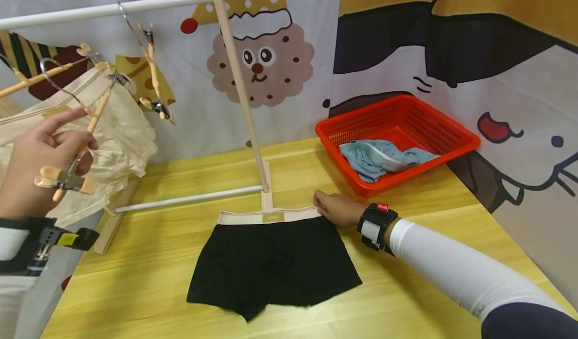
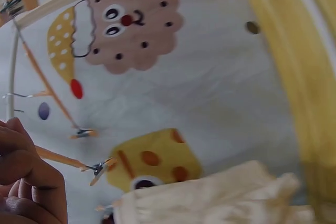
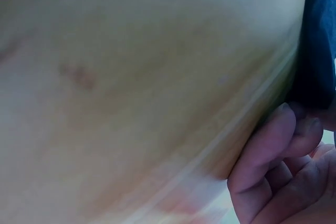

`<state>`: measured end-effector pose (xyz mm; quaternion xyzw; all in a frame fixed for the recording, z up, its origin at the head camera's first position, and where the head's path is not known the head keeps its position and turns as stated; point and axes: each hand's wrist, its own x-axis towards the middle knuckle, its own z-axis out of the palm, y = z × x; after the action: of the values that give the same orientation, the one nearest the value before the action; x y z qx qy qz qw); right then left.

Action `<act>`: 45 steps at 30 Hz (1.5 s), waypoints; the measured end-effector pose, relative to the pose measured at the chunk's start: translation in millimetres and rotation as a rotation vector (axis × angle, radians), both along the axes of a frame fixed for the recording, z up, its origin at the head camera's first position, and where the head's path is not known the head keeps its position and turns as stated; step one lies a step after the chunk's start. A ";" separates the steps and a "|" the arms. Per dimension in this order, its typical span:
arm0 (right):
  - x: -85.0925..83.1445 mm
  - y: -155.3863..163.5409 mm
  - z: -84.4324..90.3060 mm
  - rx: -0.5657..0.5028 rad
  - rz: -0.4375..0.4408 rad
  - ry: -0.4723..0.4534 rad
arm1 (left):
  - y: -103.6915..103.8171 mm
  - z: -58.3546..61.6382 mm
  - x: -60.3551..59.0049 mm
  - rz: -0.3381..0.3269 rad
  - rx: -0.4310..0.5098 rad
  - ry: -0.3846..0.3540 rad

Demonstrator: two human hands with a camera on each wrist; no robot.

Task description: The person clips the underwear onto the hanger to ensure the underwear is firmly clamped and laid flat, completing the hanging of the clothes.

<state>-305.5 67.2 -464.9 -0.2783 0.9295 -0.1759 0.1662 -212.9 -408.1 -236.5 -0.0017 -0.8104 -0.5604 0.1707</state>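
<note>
Black boxer briefs (image 1: 275, 264) with a cream waistband (image 1: 271, 216) lie flat on the yellow wooden table (image 1: 406, 289). My right hand (image 1: 336, 208) is at the right end of the waistband and pinches it; the right wrist view shows its curled fingers (image 3: 273, 166) against the dark fabric (image 3: 317, 40). My left hand (image 1: 42, 163) is raised at the far left and grips a wooden clip hanger (image 1: 67, 178), index finger stretched out. A cream garment (image 1: 117, 138) hangs just behind that hand, also seen in the left wrist view as cream garment (image 2: 210, 198) beside the hand (image 2: 26, 182).
A wooden drying rack (image 1: 239, 88) with a white rail stands at the table's back; an empty clip hanger (image 1: 153, 78) hangs from the rail. A red basket (image 1: 451, 128) at the back right holds a blue-grey garment (image 1: 384, 158). Printed cartoon cloths line the walls.
</note>
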 end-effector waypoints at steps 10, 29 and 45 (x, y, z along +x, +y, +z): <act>-2.1 2.2 3.5 -0.009 0.012 0.028 | 3.8 -69.5 34.9 -0.093 -0.299 -0.159; -1.9 2.1 5.1 -0.198 -0.067 -0.034 | 79.1 -134.5 38.4 -0.897 -0.056 -0.271; 1.3 -2.1 26.9 -0.682 -0.028 -0.506 | 131.5 -144.2 15.0 -1.053 0.018 -0.317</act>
<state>-304.1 65.2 -438.0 -0.2527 0.7516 -0.5385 0.2851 -197.9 -276.6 -380.7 -0.3210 -0.7112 -0.5702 -0.2569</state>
